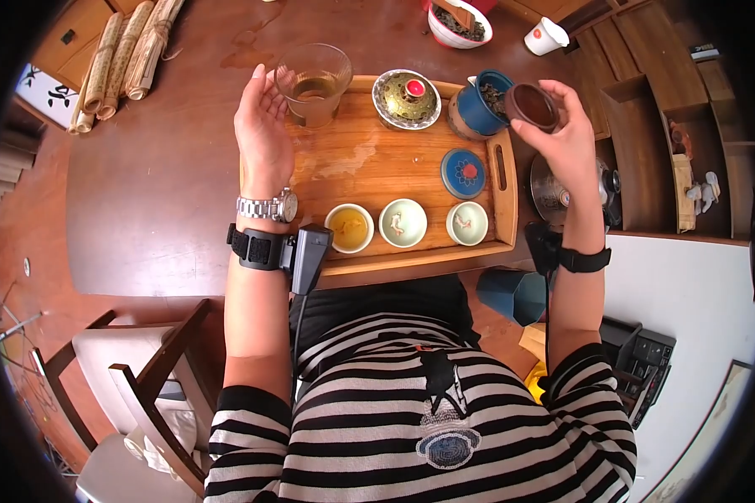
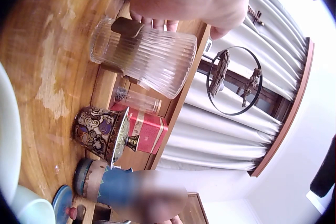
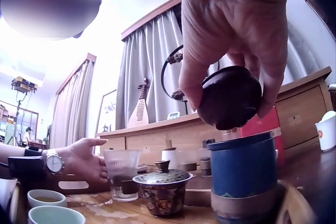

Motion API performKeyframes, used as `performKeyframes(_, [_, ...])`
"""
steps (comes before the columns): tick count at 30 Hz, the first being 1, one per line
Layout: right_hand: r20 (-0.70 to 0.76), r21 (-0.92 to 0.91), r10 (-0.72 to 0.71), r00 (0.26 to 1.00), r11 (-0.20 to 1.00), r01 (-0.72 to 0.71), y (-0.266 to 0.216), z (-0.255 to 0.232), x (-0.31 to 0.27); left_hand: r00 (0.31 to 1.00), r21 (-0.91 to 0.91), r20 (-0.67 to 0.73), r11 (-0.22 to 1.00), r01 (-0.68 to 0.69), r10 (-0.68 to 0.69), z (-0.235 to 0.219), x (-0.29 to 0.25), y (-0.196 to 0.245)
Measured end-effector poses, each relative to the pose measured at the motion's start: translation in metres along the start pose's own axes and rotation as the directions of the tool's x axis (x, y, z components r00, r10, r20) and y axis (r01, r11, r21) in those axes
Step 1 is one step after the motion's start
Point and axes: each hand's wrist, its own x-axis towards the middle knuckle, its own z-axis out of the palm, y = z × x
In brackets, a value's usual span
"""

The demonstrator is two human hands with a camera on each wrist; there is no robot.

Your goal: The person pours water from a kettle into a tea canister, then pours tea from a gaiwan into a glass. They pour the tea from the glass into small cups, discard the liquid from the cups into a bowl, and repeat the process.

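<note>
The left hand (image 1: 264,134) stands beside the ribbed glass pitcher (image 1: 315,88), fingers relaxed and close to its wall; whether they touch it I cannot tell. Some brownish liquid shows low in the pitcher. Fingers and thumb of the right hand (image 3: 236,29) pinch a small dark brown bowl (image 3: 230,98) by its sides, tilted over the edge of the blue vessel (image 3: 244,166). In the head view, dark leaves (image 1: 492,96) lie inside that vessel. Its blue lid (image 1: 463,173) rests on the tray (image 1: 344,168). A patterned lidded bowl (image 1: 406,99) stands between pitcher and blue vessel.
Three small cups line the tray's near side, one holding yellow liquid (image 1: 349,228). Beyond the tray are a white bowl of leaves (image 1: 460,25) and a white cup (image 1: 546,37). A kettle (image 1: 554,189) stands right of the tray; rolled bundles (image 1: 126,59) lie far left.
</note>
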Motion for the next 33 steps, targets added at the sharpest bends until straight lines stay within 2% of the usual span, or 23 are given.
performKeyframes(1, [-0.001, -0.085, 0.013, 1.0, 0.996, -0.013, 0.003, -0.004, 0.005, 1.0, 0.009, -0.002, 1.0, 0.004, -0.004, 0.0, 0.0, 0.0])
performKeyframes(2, [0.001, -0.085, 0.012, 1.0, 0.996, -0.012, 0.005, -0.006, 0.008, 1.0, 0.009, -0.004, 1.0, 0.003, -0.003, 0.0, -0.001, 0.0])
performKeyframes(4, [-0.038, -0.289, -0.079, 0.996, 0.955, 0.065, 0.009, -0.007, 0.014, 1.0, 0.006, -0.003, 1.0, 0.003, -0.003, 0.0, 0.0, 0.0])
performKeyframes(8, [0.008, -0.422, -0.162, 0.987, 0.894, 0.15, 0.004, -0.008, 0.019, 1.0, 0.002, 0.002, 1.0, -0.003, 0.003, -0.002, 0.001, -0.002])
performKeyframes(10, [0.056, -0.593, -0.197, 0.979, 0.782, 0.191, -0.006, -0.004, 0.02, 1.0, -0.004, 0.016, 1.0, -0.005, 0.005, -0.002, 0.001, -0.002])
performKeyframes(14, [0.115, -0.641, -0.221, 0.969, 0.729, 0.242, -0.016, 0.003, 0.02, 1.0, -0.003, 0.005, 1.0, -0.008, 0.008, -0.001, 0.001, -0.002])
performKeyframes(16, [0.209, -0.691, -0.382, 0.9, 0.593, 0.412, -0.017, 0.006, 0.02, 1.0, -0.012, 0.005, 1.0, -0.011, 0.012, -0.001, 0.0, -0.001])
performKeyframes(17, [0.209, -0.691, -0.382, 0.9, 0.593, 0.412, -0.017, 0.006, 0.021, 1.0, -0.012, 0.005, 1.0, -0.011, 0.011, -0.001, 0.0, -0.001])
performKeyframes(19, [0.299, -0.737, -0.448, 0.843, 0.452, 0.502, -0.016, 0.008, 0.022, 1.0, -0.007, 0.004, 1.0, -0.013, 0.013, 0.0, -0.001, -0.001])
performKeyframes(25, [0.328, -0.781, -0.496, 0.804, 0.337, 0.526, -0.017, 0.005, 0.019, 1.0, 0.005, 0.001, 1.0, -0.007, 0.007, 0.001, -0.002, 0.0])
performKeyframes(26, [0.329, -0.78, -0.496, 0.804, 0.337, 0.527, -0.017, 0.005, 0.018, 1.0, 0.005, -0.001, 1.0, -0.007, 0.007, 0.001, -0.002, 0.0])
performKeyframes(28, [0.139, -0.704, -0.484, 0.864, 0.565, 0.43, -0.015, 0.002, 0.015, 1.0, 0.012, 0.01, 1.0, 0.01, -0.011, 0.0, -0.002, 0.001])
performKeyframes(29, [0.144, -0.701, -0.485, 0.862, 0.565, 0.435, -0.012, 0.001, 0.013, 1.0, 0.012, 0.004, 1.0, 0.01, -0.01, 0.0, -0.001, 0.0])
performKeyframes(30, [0.007, -0.462, -0.363, 0.932, 0.825, 0.325, -0.01, -0.001, 0.01, 1.0, -0.001, 0.005, 1.0, 0.006, -0.006, 0.0, -0.001, 0.0])
performKeyframes(31, [-0.078, -0.154, -0.189, 0.979, 0.972, 0.176, -0.008, 0.0, 0.005, 1.0, -0.011, 0.006, 1.0, 0.003, -0.003, 0.0, -0.001, -0.001])
performKeyframes(32, [-0.045, 0.155, -0.11, 0.993, 0.981, 0.116, -0.009, 0.004, 0.0, 1.0, -0.006, -0.003, 1.0, 0.002, -0.002, 0.001, -0.001, -0.001])
performKeyframes(33, [-0.039, 0.163, -0.108, 0.993, 0.98, 0.112, -0.011, 0.009, -0.008, 1.0, -0.002, -0.012, 1.0, -0.009, 0.009, 0.002, -0.002, -0.001])
